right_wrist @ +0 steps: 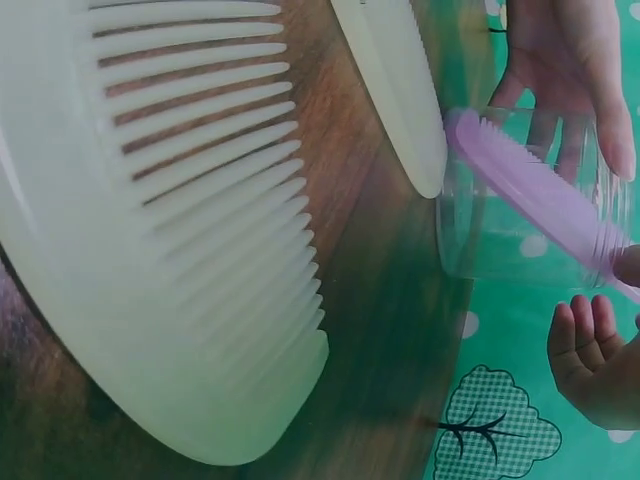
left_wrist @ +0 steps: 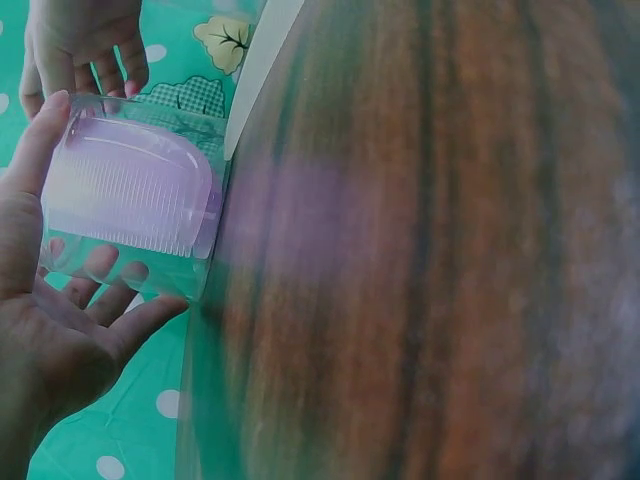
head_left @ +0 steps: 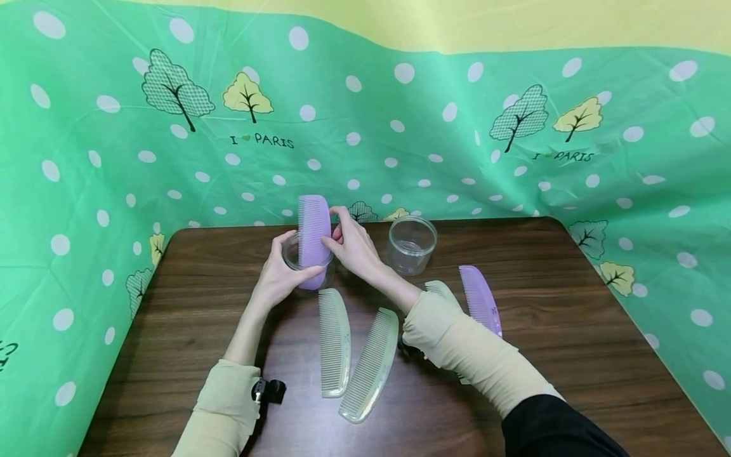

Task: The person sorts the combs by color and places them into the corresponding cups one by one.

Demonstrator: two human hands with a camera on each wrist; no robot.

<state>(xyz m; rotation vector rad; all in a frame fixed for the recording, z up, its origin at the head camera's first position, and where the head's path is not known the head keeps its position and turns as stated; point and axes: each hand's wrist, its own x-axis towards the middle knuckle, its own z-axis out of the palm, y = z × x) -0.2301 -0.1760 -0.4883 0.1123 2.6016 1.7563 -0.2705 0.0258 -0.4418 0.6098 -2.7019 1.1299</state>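
Note:
A purple comb (head_left: 314,228) stands inside a clear jar (head_left: 290,251), its upper part sticking out above the rim. My left hand (head_left: 274,276) holds the jar from the left, thumb in front and fingers spread behind. At the comb's right edge, my right hand (head_left: 358,247) pinches it between thumb and finger. Through the jar wall in the right wrist view, the comb (right_wrist: 530,190) leans at a slant with its lower end at the bottom. Two pale green combs lie before the jar, one straight ahead (head_left: 334,343), the other angled (head_left: 371,365).
A second clear jar (head_left: 411,246) stands right of my right hand. Beyond my right forearm lie another purple comb (head_left: 481,299) and a green comb (head_left: 442,291), partly covered by the sleeve. The wooden table (head_left: 188,304) meets a green dotted cloth (head_left: 365,108) at the back and sides.

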